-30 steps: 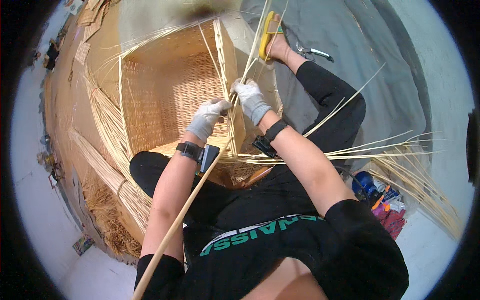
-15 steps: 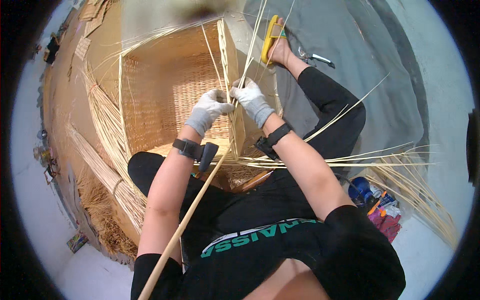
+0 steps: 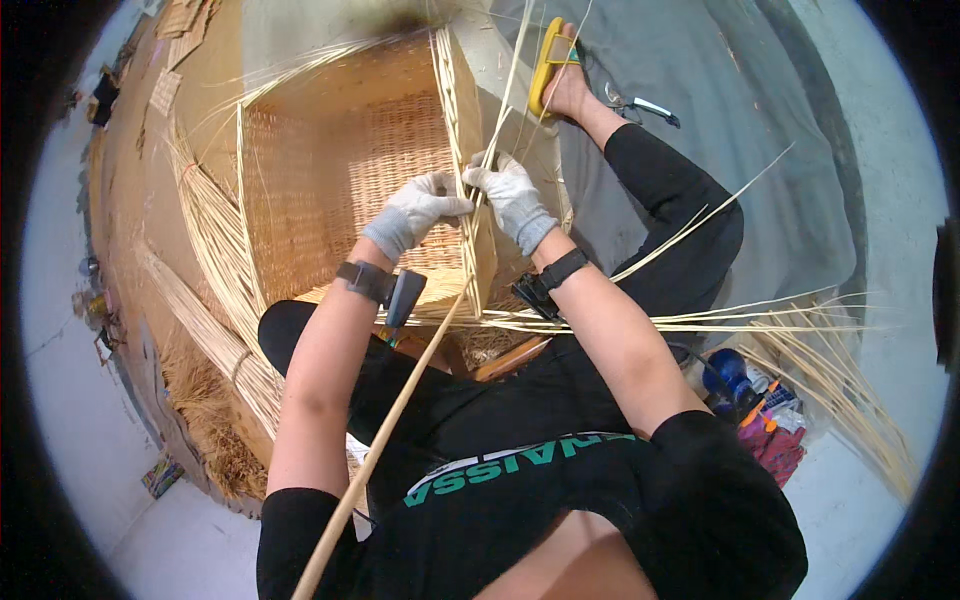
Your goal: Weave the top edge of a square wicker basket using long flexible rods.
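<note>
A square woven wicker basket [image 3: 385, 150] lies open in front of me, its inside facing up. Both of my hands wear white work gloves with grey cuffs and meet at its right rim [image 3: 450, 95]. My left hand [image 3: 425, 204] is closed on the rim's strands from the inner side, thumb and fingertips pinching. From the outer side, my right hand [image 3: 510, 195] is closed around several long pale wicker strands [image 3: 507, 95] that rise past the rim. The fingertips partly hide the strands where they cross. One thick cane [image 3: 390, 430] slants from the rim down over my left side.
Bundles of wicker rods [image 3: 215, 335] lie to the left. More loose rods [image 3: 800, 325] stretch out to the right, beside a blue round object [image 3: 725, 372] and a red cloth [image 3: 775, 452]. A dark-handled tool [image 3: 650, 108] rests on the grey sheet near my yellow sandal [image 3: 548, 62].
My hands stay at the same stretch of rim with only small finger shifts. The right hand's fingers have drawn slightly back toward the outer side. The whole view has tilted a little.
</note>
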A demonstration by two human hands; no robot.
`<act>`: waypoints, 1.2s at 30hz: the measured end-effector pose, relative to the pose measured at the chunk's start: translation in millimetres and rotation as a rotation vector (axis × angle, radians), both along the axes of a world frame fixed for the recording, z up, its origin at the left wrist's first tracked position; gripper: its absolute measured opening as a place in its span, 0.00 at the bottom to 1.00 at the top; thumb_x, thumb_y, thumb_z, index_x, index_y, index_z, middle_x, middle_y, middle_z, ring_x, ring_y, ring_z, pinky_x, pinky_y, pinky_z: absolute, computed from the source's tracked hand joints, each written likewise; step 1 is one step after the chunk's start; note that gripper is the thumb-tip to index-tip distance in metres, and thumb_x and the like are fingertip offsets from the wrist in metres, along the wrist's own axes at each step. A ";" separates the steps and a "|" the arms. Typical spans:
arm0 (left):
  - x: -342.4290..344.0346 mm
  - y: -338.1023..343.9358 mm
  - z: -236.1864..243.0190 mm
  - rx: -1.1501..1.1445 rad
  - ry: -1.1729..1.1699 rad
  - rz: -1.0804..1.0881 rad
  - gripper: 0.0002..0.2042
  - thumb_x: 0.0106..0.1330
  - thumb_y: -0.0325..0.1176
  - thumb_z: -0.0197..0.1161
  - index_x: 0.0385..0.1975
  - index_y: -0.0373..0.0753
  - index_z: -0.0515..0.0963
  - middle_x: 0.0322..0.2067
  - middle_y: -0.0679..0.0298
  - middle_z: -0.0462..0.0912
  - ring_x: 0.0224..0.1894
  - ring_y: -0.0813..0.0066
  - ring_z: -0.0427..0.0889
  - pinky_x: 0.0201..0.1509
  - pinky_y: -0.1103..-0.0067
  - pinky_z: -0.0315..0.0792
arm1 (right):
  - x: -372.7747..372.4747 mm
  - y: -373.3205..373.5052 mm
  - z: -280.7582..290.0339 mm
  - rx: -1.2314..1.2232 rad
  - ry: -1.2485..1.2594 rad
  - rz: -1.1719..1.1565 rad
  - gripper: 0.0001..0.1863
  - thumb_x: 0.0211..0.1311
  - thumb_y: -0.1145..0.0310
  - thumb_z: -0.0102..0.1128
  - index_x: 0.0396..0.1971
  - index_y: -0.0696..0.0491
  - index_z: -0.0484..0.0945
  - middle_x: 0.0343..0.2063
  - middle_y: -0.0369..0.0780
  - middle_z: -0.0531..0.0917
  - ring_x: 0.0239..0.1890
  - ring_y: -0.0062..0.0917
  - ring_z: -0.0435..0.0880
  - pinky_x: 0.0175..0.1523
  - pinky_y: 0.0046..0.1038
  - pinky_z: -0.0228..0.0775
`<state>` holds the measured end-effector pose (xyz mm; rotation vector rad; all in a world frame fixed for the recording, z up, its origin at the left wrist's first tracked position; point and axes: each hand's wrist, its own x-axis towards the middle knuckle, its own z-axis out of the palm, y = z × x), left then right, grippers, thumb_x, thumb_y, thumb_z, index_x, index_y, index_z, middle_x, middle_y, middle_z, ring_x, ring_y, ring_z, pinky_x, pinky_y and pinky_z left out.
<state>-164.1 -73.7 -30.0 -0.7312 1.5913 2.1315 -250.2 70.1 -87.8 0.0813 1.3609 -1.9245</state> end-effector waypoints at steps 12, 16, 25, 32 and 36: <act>51.4 50.9 -16.4 -0.705 0.420 -0.087 0.53 0.56 0.51 0.75 0.73 0.31 0.46 0.70 0.45 0.56 0.73 0.55 0.54 0.74 0.69 0.54 | 91.2 88.1 98.7 0.612 0.792 0.966 0.31 0.56 0.39 0.62 0.37 0.58 0.80 0.34 0.53 0.84 0.42 0.48 0.84 0.50 0.41 0.75; 47.7 43.7 -26.7 -0.594 0.454 -0.084 0.55 0.56 0.48 0.75 0.73 0.28 0.43 0.72 0.44 0.53 0.74 0.58 0.53 0.75 0.71 0.49 | 102.5 82.2 82.5 0.692 1.116 0.790 0.24 0.60 0.46 0.58 0.32 0.57 0.81 0.26 0.49 0.84 0.32 0.44 0.85 0.41 0.43 0.76; 55.5 42.8 -37.6 -0.310 0.330 0.066 0.54 0.51 0.31 0.77 0.75 0.39 0.44 0.69 0.52 0.58 0.67 0.62 0.66 0.71 0.69 0.61 | 93.7 86.6 134.9 0.319 1.347 0.469 0.19 0.64 0.56 0.60 0.49 0.52 0.77 0.51 0.46 0.81 0.45 0.40 0.84 0.46 0.39 0.77; 40.0 45.5 -42.1 -0.397 0.465 -0.031 0.56 0.52 0.44 0.78 0.74 0.35 0.43 0.68 0.51 0.59 0.67 0.61 0.62 0.74 0.70 0.53 | 57.4 113.5 56.4 0.130 0.186 0.007 0.13 0.74 0.62 0.52 0.35 0.55 0.79 0.29 0.39 0.84 0.31 0.27 0.85 0.38 0.29 0.76; 47.4 54.8 -29.3 -0.178 0.355 0.098 0.54 0.51 0.34 0.79 0.74 0.39 0.45 0.66 0.53 0.61 0.66 0.63 0.63 0.71 0.70 0.60 | 90.4 90.0 145.6 0.193 1.360 0.220 0.14 0.62 0.59 0.63 0.41 0.53 0.82 0.37 0.46 0.84 0.42 0.43 0.84 0.50 0.37 0.75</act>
